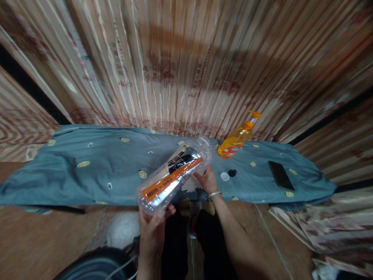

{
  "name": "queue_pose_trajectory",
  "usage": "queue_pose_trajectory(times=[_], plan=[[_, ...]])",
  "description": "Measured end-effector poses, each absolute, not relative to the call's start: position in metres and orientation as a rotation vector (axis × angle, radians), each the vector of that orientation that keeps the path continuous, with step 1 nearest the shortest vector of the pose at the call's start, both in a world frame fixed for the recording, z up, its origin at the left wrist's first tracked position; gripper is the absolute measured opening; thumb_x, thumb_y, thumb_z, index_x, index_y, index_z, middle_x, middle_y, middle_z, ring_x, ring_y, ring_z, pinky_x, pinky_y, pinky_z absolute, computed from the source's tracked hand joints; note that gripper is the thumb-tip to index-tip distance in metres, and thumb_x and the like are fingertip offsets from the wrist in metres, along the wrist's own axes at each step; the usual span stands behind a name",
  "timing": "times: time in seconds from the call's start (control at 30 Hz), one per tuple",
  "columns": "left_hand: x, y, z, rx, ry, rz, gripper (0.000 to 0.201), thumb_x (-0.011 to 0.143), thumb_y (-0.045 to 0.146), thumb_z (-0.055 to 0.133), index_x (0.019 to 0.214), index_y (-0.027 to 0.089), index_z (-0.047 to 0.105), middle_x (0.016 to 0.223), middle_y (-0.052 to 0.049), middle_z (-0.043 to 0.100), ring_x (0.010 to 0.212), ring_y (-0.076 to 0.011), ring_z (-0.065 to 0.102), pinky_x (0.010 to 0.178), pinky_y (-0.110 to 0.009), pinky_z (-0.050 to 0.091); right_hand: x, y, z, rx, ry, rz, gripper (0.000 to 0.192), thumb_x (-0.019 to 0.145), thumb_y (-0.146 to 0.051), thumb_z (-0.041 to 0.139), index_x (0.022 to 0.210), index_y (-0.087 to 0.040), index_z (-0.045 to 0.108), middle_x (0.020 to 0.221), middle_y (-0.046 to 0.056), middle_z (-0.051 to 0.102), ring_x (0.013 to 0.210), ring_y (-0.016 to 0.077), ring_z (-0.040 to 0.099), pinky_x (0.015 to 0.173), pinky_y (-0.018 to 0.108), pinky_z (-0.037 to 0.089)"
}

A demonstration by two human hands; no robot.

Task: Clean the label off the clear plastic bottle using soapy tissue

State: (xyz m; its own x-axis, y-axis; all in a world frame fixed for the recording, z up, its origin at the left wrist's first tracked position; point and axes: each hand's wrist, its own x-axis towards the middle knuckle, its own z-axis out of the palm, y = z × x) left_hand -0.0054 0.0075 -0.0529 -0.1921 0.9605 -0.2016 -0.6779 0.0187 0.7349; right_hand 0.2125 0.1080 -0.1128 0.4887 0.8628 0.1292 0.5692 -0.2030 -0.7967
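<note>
**Uncapped bottle held tilted over cloth**

Left hand [153, 227], nearest the lens at 6 o'clock, cups the base of a clear plastic bottle with orange-and-black label [175, 175]; grip wrapped round it. Right hand [207, 179] touches its side near the neck, fingers loosely pressed; cannot tell if it pinches. Bottle slants toward 1 o'clock above the blue patterned cloth-covered worktop [87, 171], mouth open, seemingly empty. Risk: thin wall may buckle or slip, and could knock the orange pump dispenser bottle [237, 139]. White cap [224, 176] could roll away.
</note>
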Motion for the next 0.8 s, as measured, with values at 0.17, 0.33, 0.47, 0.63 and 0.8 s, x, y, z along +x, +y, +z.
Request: queue_pose_trajectory(times=[0.17, 0.33, 0.47, 0.63, 0.8], plan=[[-0.007, 0.012, -0.054, 0.488, 0.868, 1.559, 0.068, 0.063, 0.038, 0.101, 0.121, 0.025, 0.07, 0.086, 0.0, 0.079, 0.066, -0.0196, 0.076, 0.062, -0.032, 0.064, 0.212, 0.107, -0.114, -1.884, -1.195, 0.436, 0.034, 0.076, -0.033, 0.079, 0.099, -0.026, 0.056, 0.094, 0.009, 0.079, 0.088, 0.032, 0.078, 0.077, 0.042, 0.06], [-0.016, 0.015, -0.054, 0.563, 0.87, 1.545, 0.076, 0.06, 0.034, 0.103, 0.126, 0.024, 0.067, 0.087, -0.003, 0.081, 0.064, -0.0225, 0.077, 0.06, -0.036, 0.065, 0.212, 0.108, -0.117, -1.916, -1.19, 0.414, 0.033, 0.074, -0.032, 0.08, 0.095, -0.027, 0.054, 0.089, 0.007, 0.078, 0.085, 0.0306, 0.078, 0.076, 0.04, 0.059], [-0.021, 0.016, -0.053, 0.602, 0.876, 1.557, 0.077, 0.061, 0.032, 0.102, 0.128, 0.024, 0.066, 0.087, -0.002, 0.081, 0.063, -0.0208, 0.076, 0.061, -0.034, 0.065, 0.214, 0.109, -0.119, -1.886, -1.2, 0.418, 0.034, 0.074, -0.035, 0.08, 0.096, -0.028, 0.055, 0.089, 0.006, 0.079, 0.084, 0.029, 0.078, 0.074, 0.038, 0.059], [-0.025, 0.015, -0.052, 0.63, 0.903, 1.575, 0.079, 0.06, 0.03, 0.102, 0.13, 0.024, 0.065, 0.087, -0.002, 0.081, 0.062, -0.0209, 0.077, 0.061, -0.033, 0.065, 0.213, 0.108, -0.117, -1.91, -1.201, 0.443, 0.035, 0.076, -0.039, 0.08, 0.098, -0.025, 0.056, 0.094, 0.009, 0.08, 0.089, 0.0297, 0.078, 0.076, 0.037, 0.058], [-0.031, 0.014, -0.05, 0.671, 0.91, 1.576, 0.073, 0.06, 0.027, 0.101, 0.124, 0.023, 0.067, 0.088, -0.004, 0.081, 0.064, -0.0208, 0.077, 0.064, -0.034, 0.066, 0.213, 0.109, -0.114, -1.929, -1.205, 0.463, 0.036, 0.077, -0.039, 0.079, 0.1, -0.025, 0.057, 0.096, 0.008, 0.08, 0.089, 0.029, 0.078, 0.077, 0.037, 0.059]])
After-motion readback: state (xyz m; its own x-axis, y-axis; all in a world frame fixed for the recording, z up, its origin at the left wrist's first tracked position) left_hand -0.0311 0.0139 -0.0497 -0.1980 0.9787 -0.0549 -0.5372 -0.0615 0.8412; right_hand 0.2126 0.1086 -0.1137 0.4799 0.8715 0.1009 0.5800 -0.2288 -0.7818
